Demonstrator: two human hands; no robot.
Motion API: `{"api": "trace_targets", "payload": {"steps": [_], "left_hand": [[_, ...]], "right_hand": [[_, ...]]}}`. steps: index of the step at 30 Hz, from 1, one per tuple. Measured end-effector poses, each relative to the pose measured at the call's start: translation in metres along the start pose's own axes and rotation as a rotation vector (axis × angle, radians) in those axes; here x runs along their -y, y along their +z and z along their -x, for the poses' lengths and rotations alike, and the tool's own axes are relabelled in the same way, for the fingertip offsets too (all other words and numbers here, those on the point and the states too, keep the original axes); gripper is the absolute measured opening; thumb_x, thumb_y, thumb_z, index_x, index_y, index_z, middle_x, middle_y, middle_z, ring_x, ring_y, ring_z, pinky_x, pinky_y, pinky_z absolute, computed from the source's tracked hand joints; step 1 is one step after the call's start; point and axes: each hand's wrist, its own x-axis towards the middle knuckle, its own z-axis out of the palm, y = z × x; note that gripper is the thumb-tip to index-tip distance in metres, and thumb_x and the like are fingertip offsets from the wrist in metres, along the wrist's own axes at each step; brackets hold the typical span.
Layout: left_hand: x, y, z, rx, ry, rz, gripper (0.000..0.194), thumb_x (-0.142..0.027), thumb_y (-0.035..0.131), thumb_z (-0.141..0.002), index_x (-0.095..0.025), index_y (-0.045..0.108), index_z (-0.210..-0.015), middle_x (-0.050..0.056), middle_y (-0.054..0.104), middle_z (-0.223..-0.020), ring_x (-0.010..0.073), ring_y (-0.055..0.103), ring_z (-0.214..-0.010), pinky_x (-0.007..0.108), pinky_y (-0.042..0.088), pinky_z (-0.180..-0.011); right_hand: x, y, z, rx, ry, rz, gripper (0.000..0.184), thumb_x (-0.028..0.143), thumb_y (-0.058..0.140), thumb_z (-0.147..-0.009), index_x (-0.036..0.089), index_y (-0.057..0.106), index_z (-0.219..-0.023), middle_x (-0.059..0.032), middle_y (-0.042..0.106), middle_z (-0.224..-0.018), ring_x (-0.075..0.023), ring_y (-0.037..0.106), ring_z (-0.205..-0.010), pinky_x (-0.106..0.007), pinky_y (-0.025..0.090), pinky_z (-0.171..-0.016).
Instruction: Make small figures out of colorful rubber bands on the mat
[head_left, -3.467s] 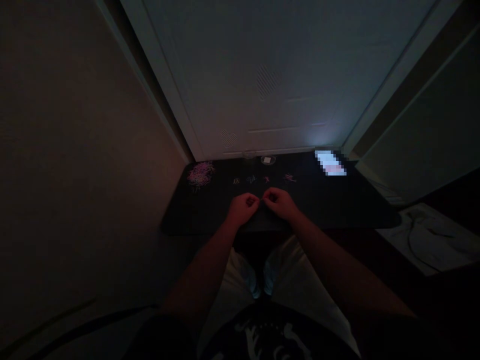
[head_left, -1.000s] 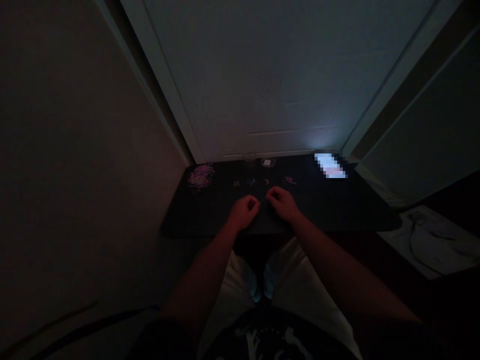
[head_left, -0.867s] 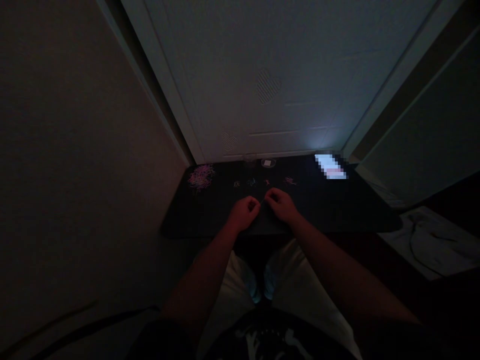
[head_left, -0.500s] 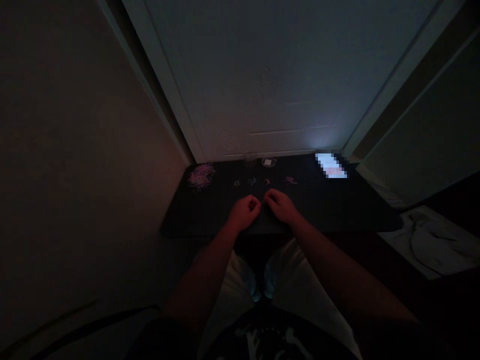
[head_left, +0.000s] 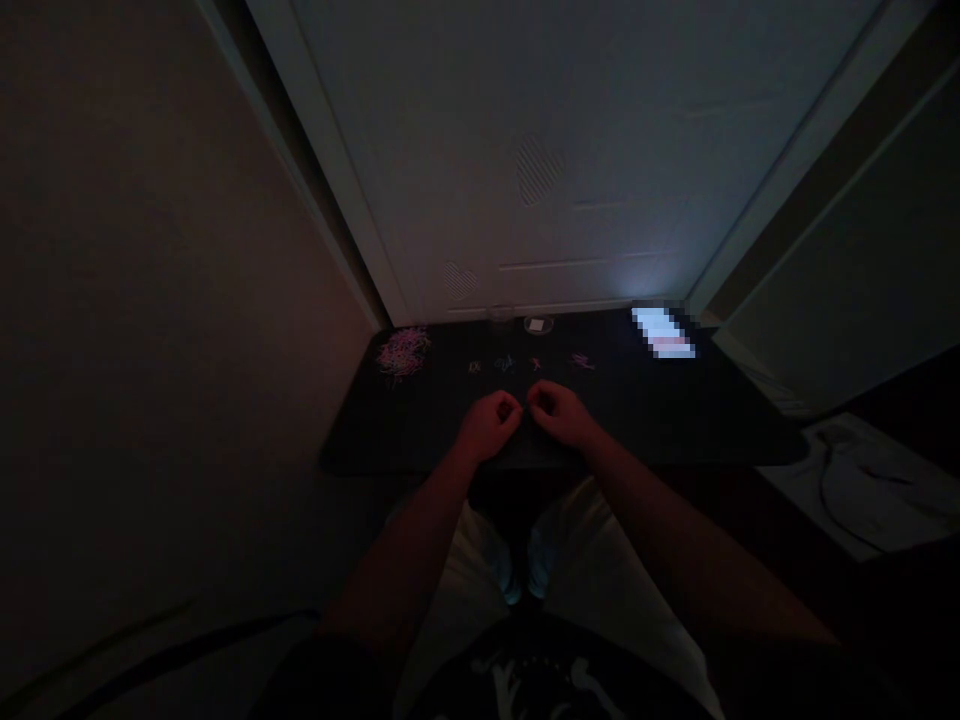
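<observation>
In dim light, my left hand [head_left: 489, 422] and my right hand [head_left: 559, 412] are close together over the front middle of a dark table [head_left: 675, 415]. Both have their fingers curled into a pinch, the fingertips a small gap apart. Whatever is between the fingers is too small and dark to make out. Just beyond the hands lies a row of little piles of thin bits: a yellowish pile [head_left: 475, 367], a bluish-grey pile [head_left: 505, 363], a red pile [head_left: 535, 364] and a pink pile [head_left: 581, 361]. A larger heap of pink and purple thin pieces [head_left: 403, 352] lies at the table's left end.
At the back edge stand a small clear container [head_left: 500, 316] and a round clear dish [head_left: 538, 325] with a white square on it. A glowing, blurred-out screen [head_left: 664, 333] is at the back right. A white panel with hearts [head_left: 540, 170] rises behind the table.
My right hand's fingers have shifted very slightly, with the thumb and index finger rounding into more of a loop. My left hand stays almost where it was.
</observation>
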Motion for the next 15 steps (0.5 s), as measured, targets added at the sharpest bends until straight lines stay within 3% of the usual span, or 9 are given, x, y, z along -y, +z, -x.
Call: {"api": "trace_targets", "payload": {"steps": [5, 15], "left_hand": [[0.0003, -0.0001, 0.0003, 0.004, 0.008, -0.019, 0.015, -0.029, 0.051, -0.079, -0.017, 0.058, -0.083, 0.001, 0.063, -0.077, 0.0107, 0.056, -0.067, 0.022, 0.043, -0.060], [0.0018, 0.0010, -0.0011, -0.001, -0.004, -0.038, 0.015, -0.030, 0.052, -0.079, -0.017, 0.058, -0.082, 0.001, 0.064, -0.077, 0.0109, 0.056, -0.067, 0.022, 0.042, -0.060]], "right_hand": [[0.0023, 0.0005, 0.0002, 0.035, 0.001, 0.039, 0.007, 0.018, 0.051, -0.070, 0.018, 0.055, -0.075, 0.0019, 0.053, -0.065, -0.0108, 0.048, -0.058, -0.023, 0.036, -0.055], [-0.0014, 0.0021, -0.0026, -0.015, 0.018, 0.149, 0.009, 0.021, 0.048, -0.078, 0.019, 0.056, -0.079, -0.0009, 0.060, -0.073, -0.0137, 0.052, -0.068, -0.025, 0.038, -0.062]]}}
